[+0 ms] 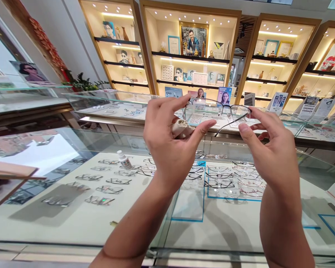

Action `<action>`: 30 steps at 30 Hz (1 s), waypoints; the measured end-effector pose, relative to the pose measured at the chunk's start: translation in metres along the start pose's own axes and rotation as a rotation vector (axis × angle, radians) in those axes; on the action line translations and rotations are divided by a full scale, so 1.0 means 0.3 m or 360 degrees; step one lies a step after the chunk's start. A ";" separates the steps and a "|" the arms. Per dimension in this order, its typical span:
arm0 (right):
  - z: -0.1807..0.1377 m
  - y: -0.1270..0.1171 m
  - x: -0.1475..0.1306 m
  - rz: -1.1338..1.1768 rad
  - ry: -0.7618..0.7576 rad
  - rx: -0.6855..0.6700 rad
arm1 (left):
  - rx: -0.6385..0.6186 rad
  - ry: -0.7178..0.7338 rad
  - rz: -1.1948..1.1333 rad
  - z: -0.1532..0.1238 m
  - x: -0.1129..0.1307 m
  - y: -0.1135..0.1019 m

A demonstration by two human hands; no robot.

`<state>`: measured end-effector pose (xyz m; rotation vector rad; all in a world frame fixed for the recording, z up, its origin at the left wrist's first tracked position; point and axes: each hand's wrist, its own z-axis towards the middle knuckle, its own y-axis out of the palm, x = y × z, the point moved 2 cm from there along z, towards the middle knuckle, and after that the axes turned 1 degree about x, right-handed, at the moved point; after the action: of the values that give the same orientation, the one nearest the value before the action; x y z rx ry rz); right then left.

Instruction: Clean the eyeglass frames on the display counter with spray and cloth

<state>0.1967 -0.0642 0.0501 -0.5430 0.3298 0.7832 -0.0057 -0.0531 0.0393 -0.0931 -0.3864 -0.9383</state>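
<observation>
A pair of dark half-rim eyeglasses [226,105] is held up above the glass counter, between my two hands. My left hand [170,137] is closed, its index fingertip at the frame's left end, with a bunched cream cloth [181,128] tucked in the palm. The left thumb stretches out below the lens. At the frame's right end, the fingers of my right hand [273,145] grip near the hinge. One dark temple arm slants down and inward from there. The other temple arm is mostly hidden by my left hand.
Under the glass countertop [123,230] lie rows of eyeglasses [107,190]. A small white bottle [124,160] stands at the left. Behind runs another glass display case [123,108], with signs on top. Lit wall shelves [191,57] fill the back. A wooden-edged object [11,175] juts in at far left.
</observation>
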 end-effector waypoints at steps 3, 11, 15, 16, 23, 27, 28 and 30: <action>-0.001 0.001 -0.003 0.0015 -0.0014 0.0002 | 0.0006 0.0006 0.0029 0.001 0.007 -0.002; -0.003 -0.001 -0.013 -0.0017 0.0005 0.0013 | 0.0022 0.0012 0.0006 -0.001 -0.002 -0.003; -0.008 -0.008 -0.020 -0.0042 -0.0028 0.0029 | 0.0014 -0.0033 -0.0033 0.000 -0.007 -0.003; -0.010 -0.009 -0.021 -0.0046 -0.0043 0.0038 | 0.0007 -0.0046 -0.0046 0.002 -0.007 -0.003; -0.014 -0.016 -0.027 -0.0063 -0.0115 0.0096 | -0.0005 -0.0084 -0.0016 0.011 -0.001 -0.004; -0.019 -0.017 -0.038 -0.0066 -0.0149 0.0154 | -0.0059 -0.0060 0.0009 0.014 -0.015 -0.002; -0.021 -0.017 -0.041 -0.0063 -0.0156 0.0182 | -0.0082 -0.0064 0.0007 0.015 -0.020 -0.002; -0.025 -0.017 -0.047 -0.0060 -0.0157 0.0237 | -0.0126 -0.0068 -0.0009 0.018 -0.030 0.000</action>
<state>0.1903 -0.0795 0.0525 -0.3688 0.2832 0.7396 -0.0121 -0.0449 0.0410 -0.1846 -0.3890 -0.9587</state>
